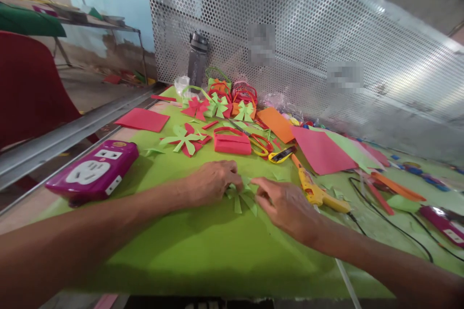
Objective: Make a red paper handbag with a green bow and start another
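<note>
A light green paper bow with cut strips lies low over the green tabletop between my hands. My left hand has its fingers curled down and pressed together on the bow's left side. From the right, my right hand has bent fingers, with index finger and thumb at the bow's edge; its pinch is partly hidden. Just beyond are a small red paper bag, scissors with orange and yellow handles, and a yellow-black cutter. A yellow glue gun lies beside my right hand.
A purple power socket box stands at left. Red and green paper flowers, finished paper bags and a grey bottle are farther back. Coloured sheets and a black cable lie at right, before a perforated metal panel.
</note>
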A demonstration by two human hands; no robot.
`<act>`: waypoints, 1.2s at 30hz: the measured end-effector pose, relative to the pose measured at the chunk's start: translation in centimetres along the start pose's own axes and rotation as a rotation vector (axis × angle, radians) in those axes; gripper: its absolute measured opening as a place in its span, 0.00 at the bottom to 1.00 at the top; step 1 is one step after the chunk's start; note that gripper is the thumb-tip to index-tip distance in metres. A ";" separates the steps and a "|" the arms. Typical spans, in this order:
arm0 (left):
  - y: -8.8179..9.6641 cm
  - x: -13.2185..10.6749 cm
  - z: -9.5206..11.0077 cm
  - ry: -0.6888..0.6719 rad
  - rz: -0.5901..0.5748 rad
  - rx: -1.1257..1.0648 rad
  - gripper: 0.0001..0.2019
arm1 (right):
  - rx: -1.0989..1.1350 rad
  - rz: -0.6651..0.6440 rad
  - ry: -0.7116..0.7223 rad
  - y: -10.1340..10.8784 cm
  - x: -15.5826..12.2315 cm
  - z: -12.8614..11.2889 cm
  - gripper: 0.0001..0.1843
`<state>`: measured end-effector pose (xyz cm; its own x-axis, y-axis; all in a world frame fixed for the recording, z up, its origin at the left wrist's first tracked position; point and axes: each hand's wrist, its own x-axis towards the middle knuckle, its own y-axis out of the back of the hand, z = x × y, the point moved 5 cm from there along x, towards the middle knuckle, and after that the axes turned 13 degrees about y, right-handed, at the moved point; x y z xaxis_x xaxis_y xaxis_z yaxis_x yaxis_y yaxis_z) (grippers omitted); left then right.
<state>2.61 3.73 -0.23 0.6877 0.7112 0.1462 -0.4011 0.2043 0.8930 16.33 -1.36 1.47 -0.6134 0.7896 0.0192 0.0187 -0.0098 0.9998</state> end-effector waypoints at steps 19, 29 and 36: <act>0.0 -0.3 0.0 -0.027 0.031 0.004 0.15 | -0.236 -0.196 0.023 -0.1 0.8 -2.1 0.18; -0.1 -0.2 -0.1 -0.037 0.037 0.013 0.16 | 0.794 0.098 -0.123 -1.2 1.0 0.8 0.20; 0.2 -0.4 0.1 -0.029 0.038 0.025 0.17 | 1.065 0.069 -0.266 -2.2 1.5 2.1 0.05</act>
<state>2.31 3.46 -0.04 0.6897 0.6982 0.1919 -0.4123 0.1608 0.8968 16.99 1.16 -0.75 -0.3980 0.9157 -0.0558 0.7965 0.3751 0.4742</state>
